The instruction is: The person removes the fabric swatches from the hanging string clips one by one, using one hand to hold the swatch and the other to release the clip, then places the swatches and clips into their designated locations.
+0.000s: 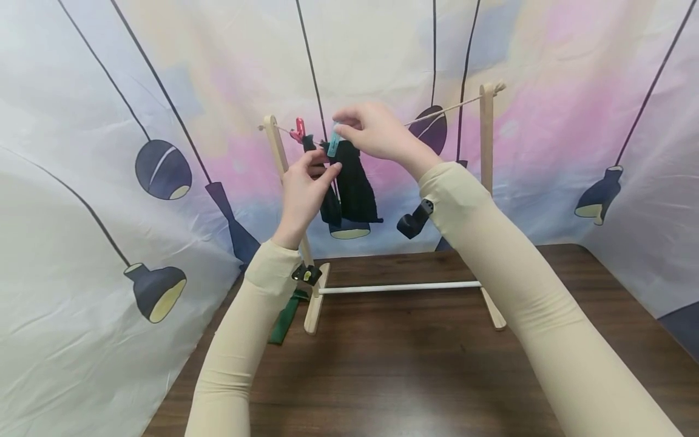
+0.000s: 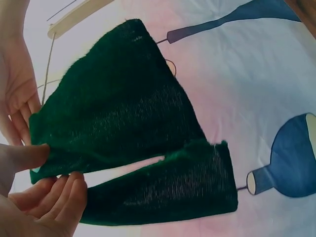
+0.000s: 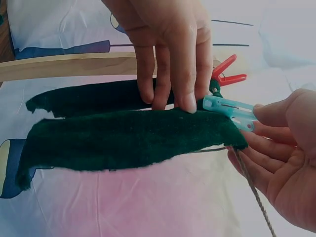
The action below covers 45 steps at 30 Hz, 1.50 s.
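Observation:
Dark green cloth (image 1: 356, 188) hangs from a thin rope (image 1: 450, 110) in two panels; whether they are one piece is hard to tell. A red clothespin (image 3: 228, 72) clips the cloth's far end near the left post. My left hand (image 1: 308, 191) pinches the cloth's upper edge between thumb and fingers, as the left wrist view shows. Just right of it, my right hand (image 1: 382, 133) holds a light blue clothespin (image 3: 229, 111) between thumb and fingers. That clothespin lies over the cloth's top corner by the rope; its bite is partly hidden.
The rope runs between two wooden posts (image 1: 486, 139) on feet, joined low down by a white rod (image 1: 401, 287). Another green cloth (image 1: 283, 321) lies on the brown table (image 1: 409, 370) by the left foot. Behind hangs a lamp-patterned fabric backdrop (image 1: 218, 91).

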Motion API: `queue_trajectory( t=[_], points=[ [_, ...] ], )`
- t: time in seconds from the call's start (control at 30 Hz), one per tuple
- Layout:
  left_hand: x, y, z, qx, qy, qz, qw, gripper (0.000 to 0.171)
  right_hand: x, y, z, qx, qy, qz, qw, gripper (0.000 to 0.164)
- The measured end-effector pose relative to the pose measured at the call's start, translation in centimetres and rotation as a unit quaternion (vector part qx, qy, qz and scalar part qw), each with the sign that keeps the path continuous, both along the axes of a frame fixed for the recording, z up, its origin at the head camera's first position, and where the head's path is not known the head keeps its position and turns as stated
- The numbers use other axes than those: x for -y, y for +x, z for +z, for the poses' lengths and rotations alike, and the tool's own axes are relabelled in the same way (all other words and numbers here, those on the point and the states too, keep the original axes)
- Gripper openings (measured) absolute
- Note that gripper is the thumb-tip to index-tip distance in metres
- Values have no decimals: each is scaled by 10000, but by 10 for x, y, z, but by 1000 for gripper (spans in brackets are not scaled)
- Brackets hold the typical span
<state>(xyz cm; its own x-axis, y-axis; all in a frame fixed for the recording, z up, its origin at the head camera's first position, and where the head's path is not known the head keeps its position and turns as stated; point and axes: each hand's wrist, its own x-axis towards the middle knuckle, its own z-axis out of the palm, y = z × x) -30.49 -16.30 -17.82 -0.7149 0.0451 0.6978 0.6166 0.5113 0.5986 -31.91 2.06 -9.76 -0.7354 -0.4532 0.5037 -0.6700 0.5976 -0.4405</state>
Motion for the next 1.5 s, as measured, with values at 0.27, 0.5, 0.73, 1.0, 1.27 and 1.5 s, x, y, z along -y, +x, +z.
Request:
queue_trajectory(
  t=[0.27,0.5,0.73,1.0,1.27,1.5],
  points=[
    [-3,-1,6,-41,336,-44,9994,27,-1,3,2,129,-82,9,9999,45],
    [3,0,10,120,454,-137,9988,27,0,2,2,-250,18,29,9997,43],
    [6,2,9,80,307,64,9995,26,1,-1,-3,-492,36,171,9986,41],
    [5,0,9,51,280,88,9996,26,0,1,-3,-474,-77,245,9985,40],
    [3,2,11,45,385,-7,9992,26,-2,4,-4,-874,-463,417,9942,23],
    [4,5,13,-50,408,-27,9992,26,-6,7,-6,-1207,-830,384,9885,20]
  ],
)
